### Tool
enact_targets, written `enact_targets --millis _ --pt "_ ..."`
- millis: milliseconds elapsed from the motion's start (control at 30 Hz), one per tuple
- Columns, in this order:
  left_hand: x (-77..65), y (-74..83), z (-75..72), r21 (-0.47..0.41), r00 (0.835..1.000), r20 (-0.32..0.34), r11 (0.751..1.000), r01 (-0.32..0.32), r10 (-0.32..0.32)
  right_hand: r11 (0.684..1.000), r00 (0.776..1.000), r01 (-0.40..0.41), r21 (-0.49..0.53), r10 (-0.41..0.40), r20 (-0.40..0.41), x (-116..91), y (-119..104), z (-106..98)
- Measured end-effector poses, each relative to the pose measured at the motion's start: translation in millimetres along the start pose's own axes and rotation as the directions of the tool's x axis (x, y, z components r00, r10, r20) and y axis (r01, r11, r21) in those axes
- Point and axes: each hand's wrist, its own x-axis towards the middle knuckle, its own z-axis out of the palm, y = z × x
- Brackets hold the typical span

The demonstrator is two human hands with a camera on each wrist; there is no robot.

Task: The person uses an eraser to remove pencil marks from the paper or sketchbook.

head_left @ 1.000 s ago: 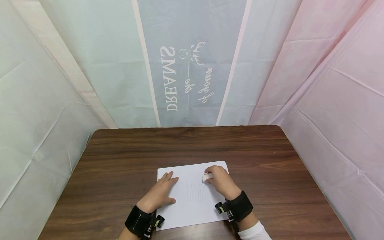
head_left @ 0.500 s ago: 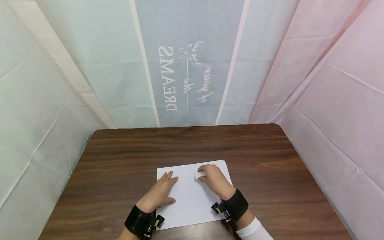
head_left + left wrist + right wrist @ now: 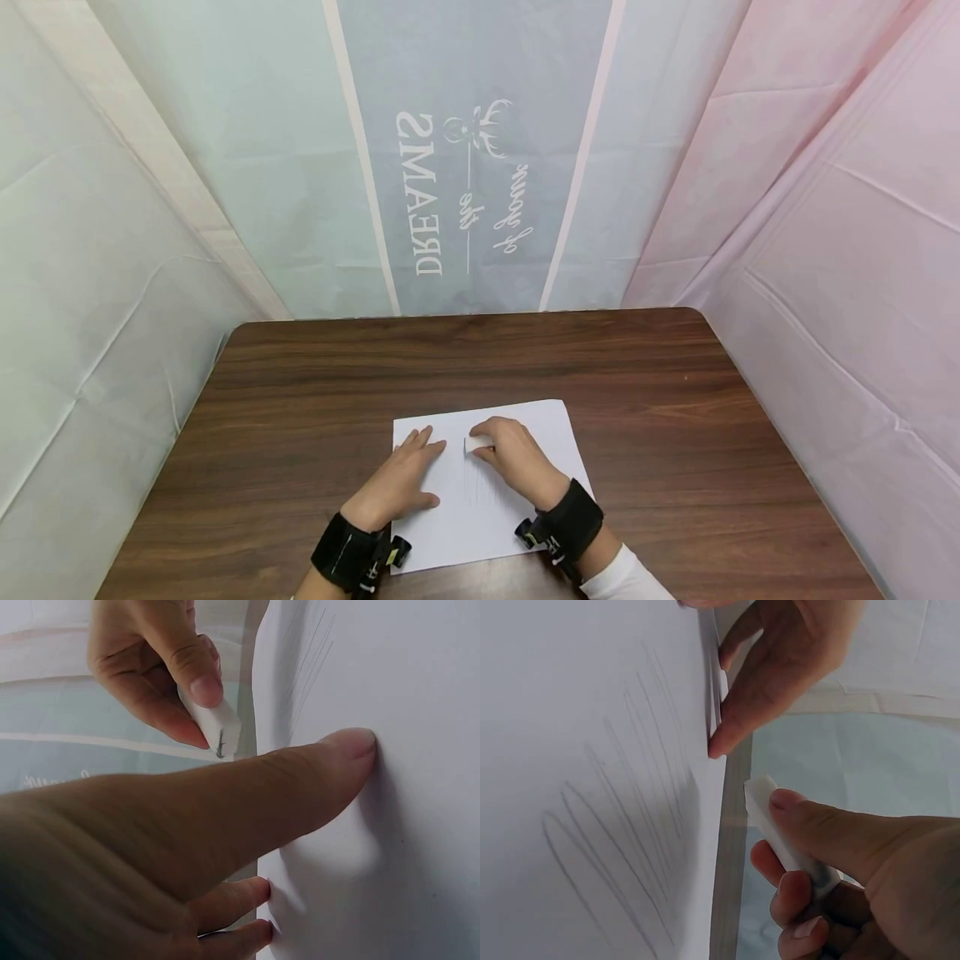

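Note:
A white sheet of paper lies on the table with faint pencil lines down its middle. My left hand rests on the sheet's left side with fingers spread, the thumb touching the paper. Between the thumb and fingers of my right hand I pinch a white eraser, dark smudges on its end. It is over the upper ends of the pencil lines in the head view. Both wrist views show a gap between eraser and sheet.
The dark wooden table extends past the sheet on all sides. Behind it hangs a pale printed cloth, and more cloth walls the left and right sides. Black straps with small cameras circle both wrists.
My right hand has moved left across the upper part of the sheet with the eraser, to above the left pencil lines. The left hand has stayed in place.

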Motion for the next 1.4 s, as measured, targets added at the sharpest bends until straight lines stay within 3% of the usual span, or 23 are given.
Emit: enact_targets --millis 933,1400 --pt "-1.4 1.3 -1.5 -0.014 1.0 -0.003 1.0 0.013 -0.013 0.997 0.998 0.057 -0.054 -0.055 0.038 -2.3 -3.4 17.8" --pt "-1.1 2.3 -1.5 -0.016 1.0 0.001 1.0 0.013 -0.013 0.994 1.0 0.012 -0.109 -0.009 0.026 -3.4 -4.3 20.7"
